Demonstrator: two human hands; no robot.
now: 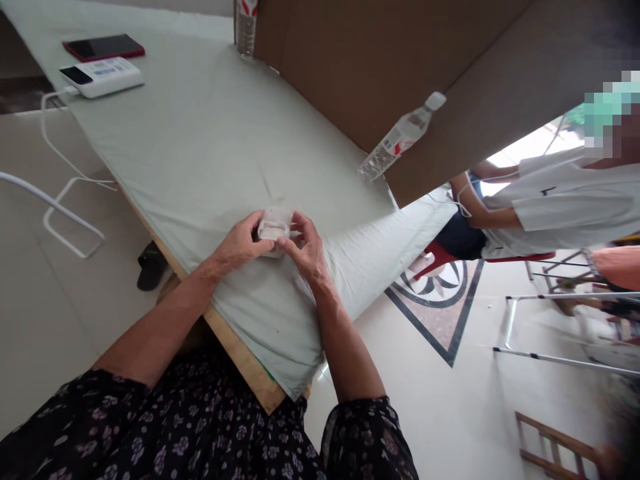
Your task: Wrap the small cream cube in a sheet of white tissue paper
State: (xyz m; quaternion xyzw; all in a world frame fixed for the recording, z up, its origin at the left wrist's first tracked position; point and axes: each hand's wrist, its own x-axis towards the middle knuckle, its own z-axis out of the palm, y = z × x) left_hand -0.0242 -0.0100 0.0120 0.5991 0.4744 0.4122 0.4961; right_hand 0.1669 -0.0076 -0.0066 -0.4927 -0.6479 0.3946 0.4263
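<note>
A small see-through box [276,219] with something whitish inside is held between my two hands, low over the tablecloth near the table's corner. Its clear lid part seems to stand up at the far side. My left hand [241,239] grips the box from the left, thumb along the near edge. On the other side, my right hand [306,249] has its thumb at the near edge and its fingers curled round the right side. The fingers hide part of the box, and I cannot make out exactly what is inside.
A pale cloth covers the table [190,133]. A brown cardboard panel [350,60] stands behind, with a clear bottle [400,140] by its edge and another bottle [246,30] farther back. A phone [105,47] and a white power bank [103,77] lie far left. Another person [560,193] sits at right.
</note>
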